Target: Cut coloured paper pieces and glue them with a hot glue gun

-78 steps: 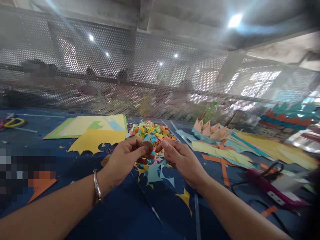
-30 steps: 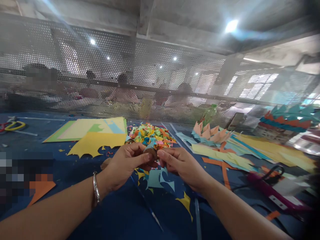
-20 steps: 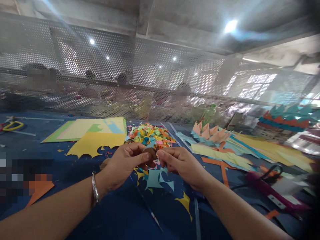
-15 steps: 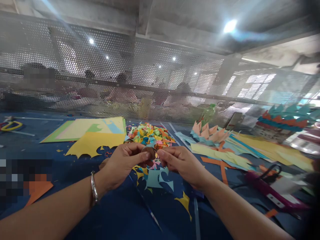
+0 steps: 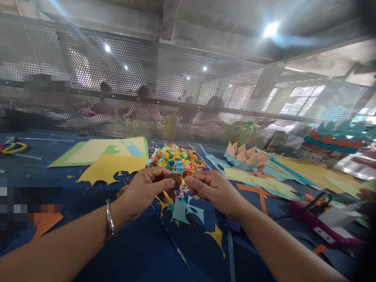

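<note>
Above the table's middle, my left hand (image 5: 145, 192) is closed in a pinch on a small round brown piece (image 5: 174, 179). A bit of blue-grey paper (image 5: 178, 171) shows at its top edge; whether the two are joined I cannot tell. Close by on the right, my right hand (image 5: 214, 192) has thumb and fingers pressed together, and what they pinch is too small to make out. Behind the fingertips lies a heap of small multicoloured paper pieces (image 5: 170, 156). Under the hands are a cut light-blue paper scrap (image 5: 180, 211) and a thin blue pen-like stick (image 5: 173, 235).
Left lie stacked paper sheets (image 5: 88, 150), cut yellow paper (image 5: 108, 168) and yellow-handled scissors (image 5: 14, 148). Right are pink folded-paper points (image 5: 246, 156), paper strips (image 5: 261, 182) and a purple power strip (image 5: 320, 231). A perforated screen (image 5: 188, 90) stands behind; people sit beyond it.
Both hands stay almost in place, with the brown piece turned slightly and more blue-grey paper showing above it. The light-blue scrap looks slightly shifted. Part of another person's hand shows at the right edge.
</note>
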A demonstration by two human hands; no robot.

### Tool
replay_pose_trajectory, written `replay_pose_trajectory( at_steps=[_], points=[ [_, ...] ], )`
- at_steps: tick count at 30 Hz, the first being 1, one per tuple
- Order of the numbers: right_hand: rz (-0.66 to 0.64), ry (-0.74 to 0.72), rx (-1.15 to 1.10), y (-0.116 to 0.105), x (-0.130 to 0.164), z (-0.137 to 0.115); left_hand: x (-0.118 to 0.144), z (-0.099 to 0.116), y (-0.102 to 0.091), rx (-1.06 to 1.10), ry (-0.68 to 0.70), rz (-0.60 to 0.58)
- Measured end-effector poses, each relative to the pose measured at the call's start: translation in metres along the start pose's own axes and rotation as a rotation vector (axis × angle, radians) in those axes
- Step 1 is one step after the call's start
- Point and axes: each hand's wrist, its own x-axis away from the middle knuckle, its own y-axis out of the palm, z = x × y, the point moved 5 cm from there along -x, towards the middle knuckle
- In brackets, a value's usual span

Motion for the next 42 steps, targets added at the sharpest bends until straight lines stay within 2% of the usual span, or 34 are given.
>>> replay_pose_trajectory(
  at_steps=[9, 23, 34, 42],
  points=[
    [-0.006, -0.021, 0.039, -0.0007, -0.0001, -0.0008, -0.0014, -0.0005, -0.0008, -0.038, 0.007, 0.012],
    [-0.016, 0.007, -0.018, 0.0014, 0.0004, -0.0004, -0.0009, 0.0021, -0.0016, -0.112, 0.015, 0.022],
    [-0.035, -0.013, 0.043, -0.0001, 0.0017, -0.0008, -0.0008, 0.0027, -0.0004, -0.131, 0.052, -0.017],
    [-0.032, -0.026, 0.054, 0.0012, 0.0003, 0.0011, -0.0033, 0.0010, 0.0001, -0.103, 0.025, -0.052]
  ],
)
